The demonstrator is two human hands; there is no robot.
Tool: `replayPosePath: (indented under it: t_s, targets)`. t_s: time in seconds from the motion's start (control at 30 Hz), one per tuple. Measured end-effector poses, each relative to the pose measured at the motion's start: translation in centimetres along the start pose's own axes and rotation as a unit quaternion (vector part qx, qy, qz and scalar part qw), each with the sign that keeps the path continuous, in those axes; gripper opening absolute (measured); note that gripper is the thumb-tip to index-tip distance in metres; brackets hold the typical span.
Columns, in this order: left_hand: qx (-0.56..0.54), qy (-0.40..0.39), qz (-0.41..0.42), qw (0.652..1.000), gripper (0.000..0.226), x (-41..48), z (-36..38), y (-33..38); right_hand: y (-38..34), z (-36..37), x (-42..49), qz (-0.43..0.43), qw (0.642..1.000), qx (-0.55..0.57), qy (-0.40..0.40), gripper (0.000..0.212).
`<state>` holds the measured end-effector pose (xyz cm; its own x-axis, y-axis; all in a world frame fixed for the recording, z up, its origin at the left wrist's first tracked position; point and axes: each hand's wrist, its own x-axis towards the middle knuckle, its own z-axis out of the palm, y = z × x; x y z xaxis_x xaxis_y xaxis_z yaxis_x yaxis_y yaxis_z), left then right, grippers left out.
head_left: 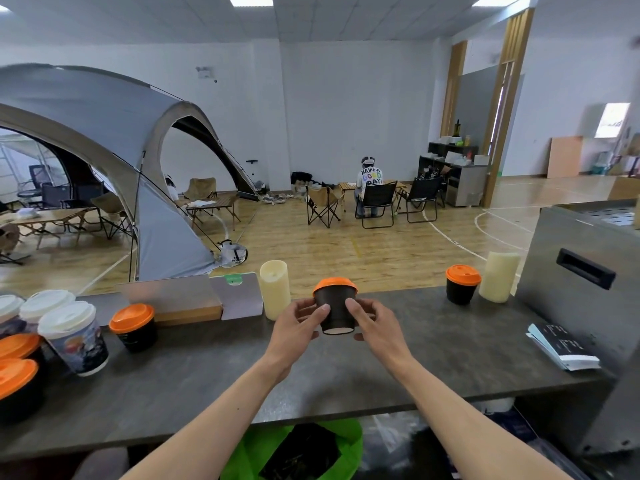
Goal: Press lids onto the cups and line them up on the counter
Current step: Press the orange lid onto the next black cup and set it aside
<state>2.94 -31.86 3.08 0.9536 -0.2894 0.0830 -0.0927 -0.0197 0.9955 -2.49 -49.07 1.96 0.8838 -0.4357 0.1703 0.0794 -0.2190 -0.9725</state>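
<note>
- Black cup (335, 311) with orange lid (334, 285), held up off the table (214, 375), tipped so that the pale base faces the camera.
- Gripped from both sides: left hand (298, 327) on the cup's left wall, right hand (375, 327) on its right wall.
- Fingers (320, 311) curled round the cup; both thumbs pressed flat on the near wall, the rest wrapped behind and mostly hidden.
- Lid apparently seated on the rim, though the far edge is out of sight.
- Just behind and left of the black cup: cream candle (275, 289), upright.
- Well left of the black cup: second lidded cup (135, 327), standing on the table.
- Farther left of the black cup: tall white-lidded cups (72, 336), then two more orange-lidded cups (17, 379) at the frame's edge.
- Well right of the black cup: third lidded cup (462, 284), just beside another candle (498, 277).
- Farthest right of the black cup: stack of booklets (562, 346) near a steel cabinet (581, 292).
</note>
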Motion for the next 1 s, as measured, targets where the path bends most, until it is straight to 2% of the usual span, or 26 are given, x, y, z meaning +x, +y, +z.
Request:
replayPosePath:
  t_s: [0.23, 0.43, 0.6, 0.73, 1.0]
  targets:
    - [-0.034, 0.016, -0.011, 0.999, 0.029, 0.0, -0.1, -0.1, 0.4, 0.2, 0.3, 0.007, 1.000, -0.005, 0.015, 0.024]
    - [-0.034, 0.016, -0.032, 0.999, 0.044, -0.2, 0.2, -0.2, 0.3, 0.2, 0.1, -0.015, 0.999, -0.035, -0.015, 0.031]
    - [-0.021, 0.051, -0.024, 0.998, 0.043, 0.4, 0.5, -0.7, 0.9, 0.0, 0.7, -0.018, 0.999, -0.042, -0.022, 0.040]
    - [-0.021, 0.053, -0.008, 0.998, 0.038, 0.6, 0.7, -0.7, 1.2, -0.3, 0.8, -0.017, 0.998, -0.035, -0.040, 0.020]
    - [-0.005, 0.051, 0.013, 0.999, 0.032, 1.1, 1.6, -1.3, 1.9, -1.7, 1.4, -0.047, 0.994, -0.091, -0.025, 0.026]
